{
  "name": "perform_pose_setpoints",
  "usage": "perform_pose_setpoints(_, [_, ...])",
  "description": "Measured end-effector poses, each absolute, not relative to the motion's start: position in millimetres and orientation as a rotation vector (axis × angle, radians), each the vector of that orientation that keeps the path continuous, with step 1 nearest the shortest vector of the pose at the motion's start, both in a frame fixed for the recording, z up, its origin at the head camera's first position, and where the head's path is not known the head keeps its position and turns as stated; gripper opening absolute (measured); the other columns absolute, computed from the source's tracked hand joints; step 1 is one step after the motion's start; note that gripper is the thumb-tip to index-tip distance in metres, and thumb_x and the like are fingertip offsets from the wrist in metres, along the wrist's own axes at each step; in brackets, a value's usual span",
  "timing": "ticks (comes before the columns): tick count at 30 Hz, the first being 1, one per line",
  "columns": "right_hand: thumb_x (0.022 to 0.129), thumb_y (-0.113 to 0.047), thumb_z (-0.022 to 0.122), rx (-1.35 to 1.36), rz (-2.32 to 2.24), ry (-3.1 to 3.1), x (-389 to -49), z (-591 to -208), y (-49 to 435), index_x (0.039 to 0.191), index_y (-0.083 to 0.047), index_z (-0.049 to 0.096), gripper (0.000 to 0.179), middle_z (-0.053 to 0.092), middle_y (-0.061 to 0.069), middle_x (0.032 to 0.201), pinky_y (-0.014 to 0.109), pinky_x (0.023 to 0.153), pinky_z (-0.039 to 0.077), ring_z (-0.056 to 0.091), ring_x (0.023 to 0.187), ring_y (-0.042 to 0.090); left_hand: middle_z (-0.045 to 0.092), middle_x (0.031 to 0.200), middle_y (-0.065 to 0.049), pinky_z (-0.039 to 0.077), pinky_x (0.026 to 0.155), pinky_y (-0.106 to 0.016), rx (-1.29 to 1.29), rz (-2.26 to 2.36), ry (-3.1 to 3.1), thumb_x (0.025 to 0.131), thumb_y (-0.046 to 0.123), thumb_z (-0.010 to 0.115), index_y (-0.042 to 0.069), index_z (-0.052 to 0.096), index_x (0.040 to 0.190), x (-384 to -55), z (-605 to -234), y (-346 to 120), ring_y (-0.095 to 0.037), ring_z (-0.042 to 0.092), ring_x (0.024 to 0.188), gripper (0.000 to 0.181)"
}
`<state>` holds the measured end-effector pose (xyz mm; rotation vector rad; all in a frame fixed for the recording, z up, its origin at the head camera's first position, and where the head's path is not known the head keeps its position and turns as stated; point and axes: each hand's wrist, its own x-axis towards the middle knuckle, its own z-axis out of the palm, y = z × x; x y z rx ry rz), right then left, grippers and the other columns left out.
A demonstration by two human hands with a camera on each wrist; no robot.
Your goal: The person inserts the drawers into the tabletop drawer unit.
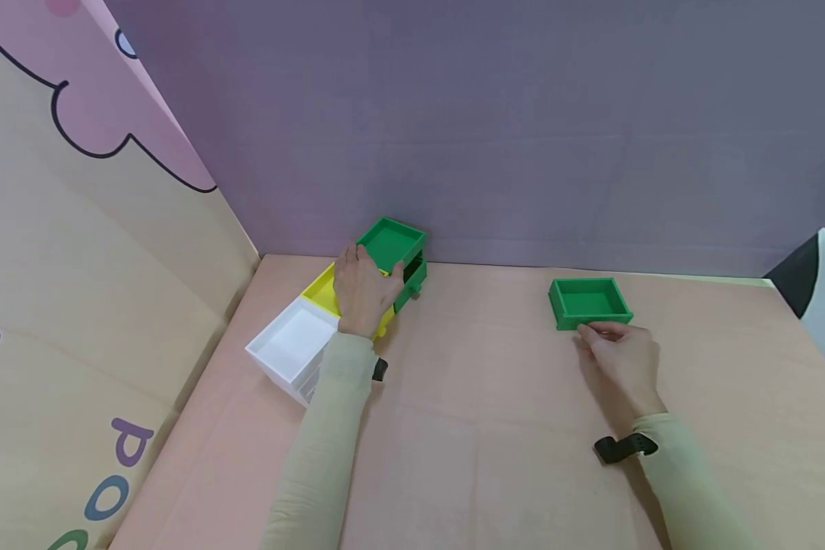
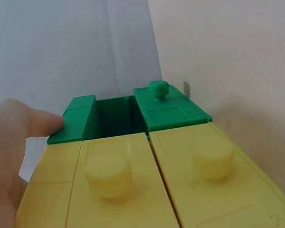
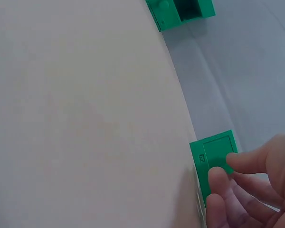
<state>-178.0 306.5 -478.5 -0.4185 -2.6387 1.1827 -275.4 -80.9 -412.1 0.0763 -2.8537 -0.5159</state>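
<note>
A row of small drawer units stands at the left in the head view: a white one (image 1: 292, 340), a yellow one (image 1: 323, 292) and a green one (image 1: 393, 243). My left hand (image 1: 366, 294) lies across the yellow unit and holds the green one, thumb on its front rim and fingers at its far left edge. The green unit's upper slot (image 2: 116, 116) is vacant, with a knobbed drawer (image 2: 168, 109) below. Off to the right, my right hand (image 1: 622, 359) pinches the front of a pulled-out green drawer (image 1: 587, 298), marked 62; its knob is hidden by the fingers.
A pink cloth (image 1: 481, 428) covers the table. Behind it rises a grey-purple wall cloth (image 1: 495, 137), close to the green unit and the drawer. A printed cream cloth (image 1: 96, 267) hangs at the left.
</note>
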Motion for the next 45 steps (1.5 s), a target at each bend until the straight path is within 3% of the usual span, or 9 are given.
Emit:
perform_pose_setpoints(8, [0.097,-0.042,0.074,-0.577,1.092,-2.627,-180,-478,319,0.116,-0.004,0.081,0.043,0.069,-0.023,0.069,0.017,0.065,0.044,0.054,0.067,-0.011,0.048,0.161,-0.029,0.026,0.133,-0.045,0.07,-0.503,-2.841,0.102,0.054,0.052,-0.015,0.045,0.153,-276,-414,-81,-0.041,0.041,0.155,0.085])
perform_pose_setpoints(10, [0.097,-0.043,0.074,-0.572,1.1,-2.645,-180,-478,321,0.12,-0.002,0.079,0.047,0.074,-0.019,0.072,0.015,0.065,0.044,0.054,0.064,-0.015,0.047,0.162,-0.029,0.026,0.134,-0.045,0.073,-0.504,-2.844,0.102,0.054,0.052,-0.015,0.045,0.153,-276,-413,-81,-0.041,0.041,0.155,0.085])
perform_pose_setpoints(16, [0.099,-0.046,0.073,-0.491,1.14,-2.696,-181,-483,325,0.129,0.002,0.074,0.057,0.083,0.014,0.103,0.01,0.067,0.046,0.056,0.068,-0.016,0.047,0.162,-0.029,0.025,0.134,-0.045,0.069,-0.503,-2.846,0.102,0.054,0.052,-0.015,0.045,0.153,-275,-412,-82,-0.041,0.04,0.156,0.086])
perform_pose_setpoints(22, [0.099,-0.043,0.074,-0.468,1.224,-2.667,-182,-484,324,0.127,0.004,0.074,0.055,0.083,0.012,0.099,0.009,0.063,0.052,0.063,0.064,-0.012,0.049,0.16,-0.03,0.025,0.134,-0.044,0.056,-0.501,-2.825,0.102,0.053,0.053,-0.015,0.046,0.152,-274,-412,-84,-0.04,0.041,0.156,0.084])
perform_pose_setpoints(28, [0.101,-0.031,0.073,-0.45,1.312,-2.621,-182,-484,321,0.128,0.011,0.071,0.05,0.081,0.022,0.104,0.009,0.061,0.055,0.068,0.06,-0.009,0.047,0.161,-0.03,0.025,0.134,-0.044,0.064,-0.498,-2.83,0.102,0.053,0.052,-0.015,0.046,0.152,-274,-412,-85,-0.04,0.04,0.156,0.085])
perform_pose_setpoints(32, [0.101,-0.029,0.073,-0.489,1.338,-2.607,-182,-484,319,0.126,0.01,0.073,0.046,0.082,0.013,0.095,0.007,0.063,0.053,0.067,0.061,-0.01,0.047,0.162,-0.03,0.025,0.134,-0.044,0.071,-0.498,-2.84,0.103,0.053,0.051,-0.015,0.046,0.152,-273,-413,-86,-0.04,0.04,0.157,0.085])
perform_pose_setpoints(37, [0.1,-0.037,0.073,-0.571,1.282,-2.634,-183,-484,318,0.125,0.002,0.077,0.046,0.083,0.009,0.1,0.005,0.071,0.047,0.066,0.091,-0.001,0.046,0.162,-0.03,0.025,0.134,-0.044,0.074,-0.5,-2.844,0.103,0.054,0.051,-0.015,0.045,0.153,-273,-413,-86,-0.04,0.039,0.157,0.085])
perform_pose_setpoints(40, [0.099,-0.038,0.075,-0.577,1.24,-2.625,-183,-484,318,0.124,0.0,0.078,0.046,0.082,0.013,0.107,0.006,0.072,0.045,0.062,0.098,0.0,0.046,0.162,-0.03,0.025,0.134,-0.044,0.074,-0.506,-2.84,0.102,0.053,0.051,-0.015,0.045,0.153,-273,-414,-86,-0.04,0.039,0.157,0.085])
perform_pose_setpoints(45, [0.099,-0.031,0.077,-0.517,1.307,-2.577,-183,-482,319,0.126,0.005,0.075,0.045,0.082,0.015,0.1,0.007,0.063,0.051,0.062,0.067,-0.014,0.047,0.161,-0.03,0.025,0.134,-0.044,0.062,-0.495,-2.832,0.102,0.053,0.052,-0.015,0.046,0.152,-273,-413,-85,-0.04,0.04,0.156,0.084])
